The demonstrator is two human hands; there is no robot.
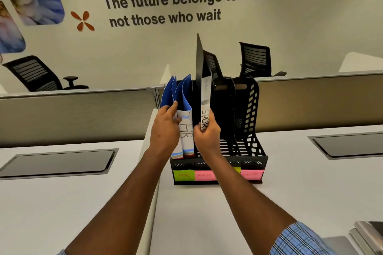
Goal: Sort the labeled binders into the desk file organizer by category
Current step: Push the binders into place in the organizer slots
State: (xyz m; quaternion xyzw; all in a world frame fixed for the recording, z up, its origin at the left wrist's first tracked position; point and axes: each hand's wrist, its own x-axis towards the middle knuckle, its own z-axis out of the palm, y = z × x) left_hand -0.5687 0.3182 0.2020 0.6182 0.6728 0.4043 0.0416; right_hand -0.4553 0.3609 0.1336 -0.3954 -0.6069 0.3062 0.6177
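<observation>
A black desk file organizer (251,130) stands on the white desk, with coloured slot labels along its front; the leftmost green label (184,175) reads HR. Two blue binders (183,97) marked HR stand in its leftmost slot. My left hand (165,124) holds the outer blue binder by its spine and cover. My right hand (206,136) grips the lower spine of a black binder (202,76) whose white label starts SPOR. That binder stands upright in the second slot, above the pink label (204,175). The two right slots hold nothing I can see.
A stack of more binders (367,236) lies at the desk's lower right corner. Recessed grey cable hatches (58,162) (350,145) sit left and right of the organizer. A low partition (83,114) runs behind the desk, with office chairs beyond.
</observation>
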